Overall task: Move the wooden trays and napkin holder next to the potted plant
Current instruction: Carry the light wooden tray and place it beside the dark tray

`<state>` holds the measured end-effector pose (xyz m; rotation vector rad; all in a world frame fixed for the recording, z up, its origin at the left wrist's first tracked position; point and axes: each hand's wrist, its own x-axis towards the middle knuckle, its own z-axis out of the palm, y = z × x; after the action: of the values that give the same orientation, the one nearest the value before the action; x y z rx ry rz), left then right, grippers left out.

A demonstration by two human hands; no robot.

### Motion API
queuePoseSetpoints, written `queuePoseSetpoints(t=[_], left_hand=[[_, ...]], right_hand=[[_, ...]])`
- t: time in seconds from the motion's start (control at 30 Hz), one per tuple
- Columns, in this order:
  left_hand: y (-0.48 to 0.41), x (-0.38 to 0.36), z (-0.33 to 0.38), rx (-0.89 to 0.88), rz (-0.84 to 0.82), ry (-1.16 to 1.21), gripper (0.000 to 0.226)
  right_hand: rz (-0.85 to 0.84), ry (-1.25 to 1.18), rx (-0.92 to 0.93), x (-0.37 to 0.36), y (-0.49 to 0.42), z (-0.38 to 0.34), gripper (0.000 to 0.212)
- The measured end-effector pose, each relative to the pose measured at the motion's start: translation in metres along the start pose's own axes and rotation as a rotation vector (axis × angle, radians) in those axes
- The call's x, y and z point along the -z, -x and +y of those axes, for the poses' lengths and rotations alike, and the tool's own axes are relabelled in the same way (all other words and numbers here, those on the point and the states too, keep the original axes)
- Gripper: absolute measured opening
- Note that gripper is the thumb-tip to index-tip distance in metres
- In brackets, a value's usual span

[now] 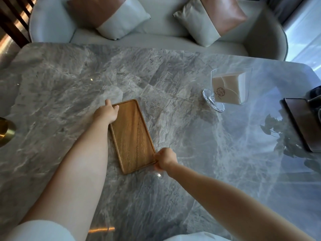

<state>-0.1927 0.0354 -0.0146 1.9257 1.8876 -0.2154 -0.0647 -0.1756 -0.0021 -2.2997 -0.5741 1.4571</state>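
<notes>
While the right hand (165,160) pinches its near right corner and the left hand (108,112) grips its far left corner, one wooden tray (132,134) lies flat mid-table on the grey marble table (173,70). Beyond, toward the right edge: clear napkin holder (227,87), upright, filled with napkins, well apart.

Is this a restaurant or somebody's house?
Probably a café or restaurant, though I can't be sure. There's a clear napkin holder with printed napkins on a big marble table, a wooden tray, and a cushioned sofa for guests.
</notes>
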Motion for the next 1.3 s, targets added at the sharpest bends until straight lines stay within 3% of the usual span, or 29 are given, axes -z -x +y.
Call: queuePoseSetpoints(t=[0.37,0.77,1.03,1.3], left_hand=[[0.03,0.052,0.051,-0.013,0.241,0.188,0.047],[0.098,0.106,0.208,-0.24,0.43,0.244,0.045],[0.14,0.08,0.342,-0.401,0.388,0.243,0.045],[0.167,0.005,0.458,-0.465,0.202,0.242,0.045]], right_hand=[[0.172,0.016,0.272,0.082,0.014,-0.023,0.026],[0.385,-0.188,0.456,0.222,0.03,0.007,0.018],[0.532,-0.266,0.421,0.331,0.029,0.069,0.019],[0.62,-0.334,0.28,0.412,0.009,0.152,0.027]])
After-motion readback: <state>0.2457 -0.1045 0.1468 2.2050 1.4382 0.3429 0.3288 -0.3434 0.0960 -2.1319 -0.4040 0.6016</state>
